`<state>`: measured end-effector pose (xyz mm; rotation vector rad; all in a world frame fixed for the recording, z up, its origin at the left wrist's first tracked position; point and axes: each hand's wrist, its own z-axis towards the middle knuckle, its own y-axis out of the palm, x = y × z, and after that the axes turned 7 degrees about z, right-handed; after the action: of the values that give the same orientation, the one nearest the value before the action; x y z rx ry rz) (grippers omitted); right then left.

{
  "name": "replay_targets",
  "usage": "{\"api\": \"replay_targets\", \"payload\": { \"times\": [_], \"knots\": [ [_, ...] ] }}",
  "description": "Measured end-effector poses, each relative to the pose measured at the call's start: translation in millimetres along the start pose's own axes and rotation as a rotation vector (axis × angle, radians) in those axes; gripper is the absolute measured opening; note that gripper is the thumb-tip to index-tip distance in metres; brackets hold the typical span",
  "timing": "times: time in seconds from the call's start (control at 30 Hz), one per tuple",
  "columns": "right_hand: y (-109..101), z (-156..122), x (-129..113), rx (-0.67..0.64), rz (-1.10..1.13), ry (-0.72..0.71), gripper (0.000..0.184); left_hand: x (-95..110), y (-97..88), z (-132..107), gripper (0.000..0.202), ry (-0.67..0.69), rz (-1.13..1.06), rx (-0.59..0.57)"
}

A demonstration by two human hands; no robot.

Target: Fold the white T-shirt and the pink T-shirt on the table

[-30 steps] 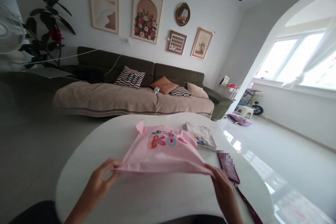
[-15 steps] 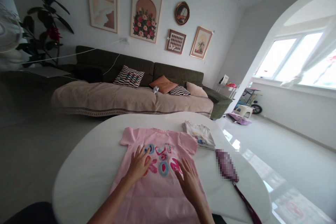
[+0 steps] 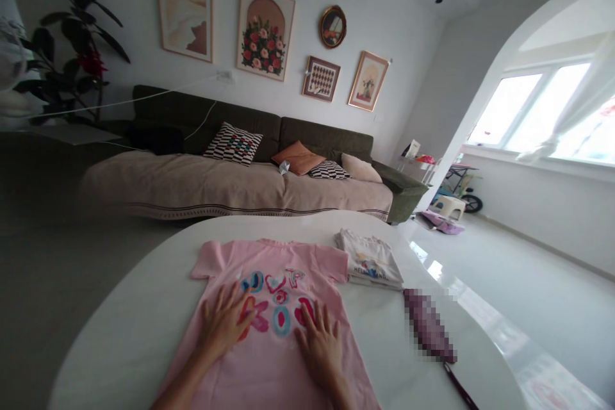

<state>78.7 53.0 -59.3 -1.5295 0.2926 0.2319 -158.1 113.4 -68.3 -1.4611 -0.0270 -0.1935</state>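
A pink T-shirt [image 3: 269, 368] with colourful printed letters and shapes lies spread flat, front side up, on the white table [image 3: 110, 333]. On its left part rests my left hand [image 3: 223, 323], palm down with the fingers spread. My right hand [image 3: 321, 343] lies flat on the right part, its fingers also apart and touching the print's edge. Neither hand grips the cloth. Close to the shirt's right sleeve is a folded stack of white shirts [image 3: 372, 262]. The shirt's lower hem runs out of view.
A blurred-out purple item [image 3: 429, 323] with a dark strap [image 3: 459, 385] lies on the table's right side. Behind the table stands a green sofa [image 3: 327, 138] with a beige cover and several cushions. A small white stool [image 3: 450, 207] is on the floor at the right.
Both hands have moved left and slightly down in view. The pink T-shirt has shifted left relative to the white stack, opening a wider gap to the purple item.
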Motion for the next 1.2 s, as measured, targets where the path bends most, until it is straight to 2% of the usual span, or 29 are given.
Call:
{"api": "replay_targets", "payload": {
  "times": [0.17,0.33,0.5,0.63,0.73,0.9,0.97,1.07,1.2],
  "knots": [
    [7,7,-4,0.010,-0.013,0.020,0.054,-6,-2.7,17,0.055,0.029,-0.031,-0.038],
    [-4,21,-12,-0.032,-0.008,0.020,0.054,-6,-1.0,23,0.057,0.034,-0.049,-0.043],
    [-14,73,-10,0.024,-0.003,-0.162,0.056,-6,1.1,24,0.058,0.047,-0.036,-0.025],
    [-13,116,11,-0.115,-0.077,-0.249,0.055,-5,0.9,24,0.056,0.021,-0.005,-0.021],
    [-24,142,35,-0.120,-0.145,-0.162,0.052,-5,2.0,25,0.057,-0.001,0.007,-0.018],
    [-61,172,71,0.122,-0.205,0.137,0.045,-5,1.6,24,0.059,0.006,-0.016,-0.027],
    [-71,178,81,0.178,-0.213,0.217,0.043,-5,0.1,22,0.059,0.014,-0.027,-0.034],
    [-76,183,87,0.188,-0.207,0.249,0.037,-4,-2.0,20,0.060,0.012,-0.028,-0.032],
    [-73,191,82,0.185,-0.168,0.223,0.036,-4,-5.4,19,0.060,0.016,-0.030,-0.026]
  ]
}}
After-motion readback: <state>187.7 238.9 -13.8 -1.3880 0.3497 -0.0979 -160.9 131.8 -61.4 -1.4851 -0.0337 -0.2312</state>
